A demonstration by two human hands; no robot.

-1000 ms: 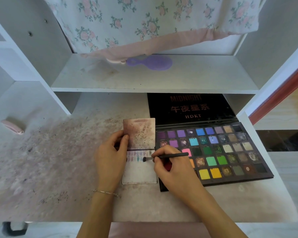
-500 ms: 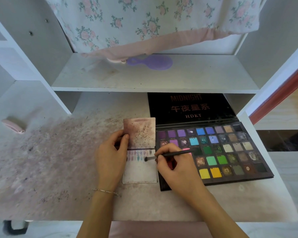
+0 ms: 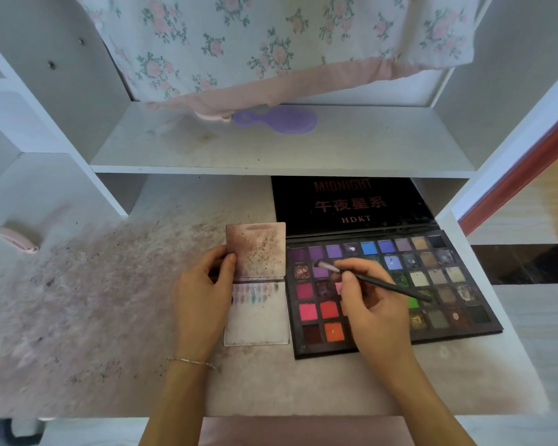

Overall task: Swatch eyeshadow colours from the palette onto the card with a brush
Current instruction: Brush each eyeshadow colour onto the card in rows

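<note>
Now, left to right: left hand (image 3: 203, 294) pinches the stained upper leaf of the card (image 3: 256, 313), pinning it to the desk (image 3: 110, 333); a row of swatches runs under the fold. Right hand (image 3: 372, 304) grips the brush (image 3: 368, 280), whose tip has left the card for the purple pans of the palette (image 3: 448, 284) just beside. Likely reloading for the next swatch.
</note>
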